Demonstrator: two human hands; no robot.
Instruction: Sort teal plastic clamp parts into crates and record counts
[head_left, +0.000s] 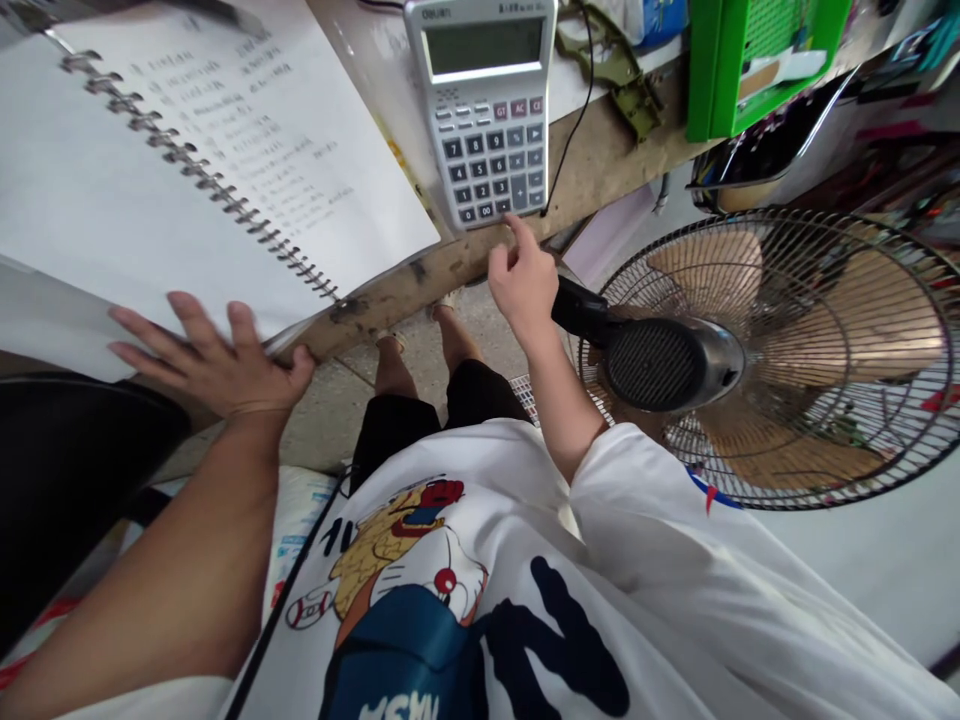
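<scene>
My left hand lies with its fingers spread on the lower edge of a spiral notebook, holding nothing. The notebook is open, with handwritten lines on its right page and a bare left page. My right hand has its index finger stretched toward the bottom row of keys on a silver desktop calculator. That fingertip is at the dot key; whether it presses the key I cannot tell. The other fingers are partly curled, with nothing in them. The calculator's display looks blank.
A fan with a black wire guard stands close to my right arm. A green plastic basket and an olive-green plastic part sit on the table to the right. A black cord runs beside the calculator. The wooden table edge crosses in front of me.
</scene>
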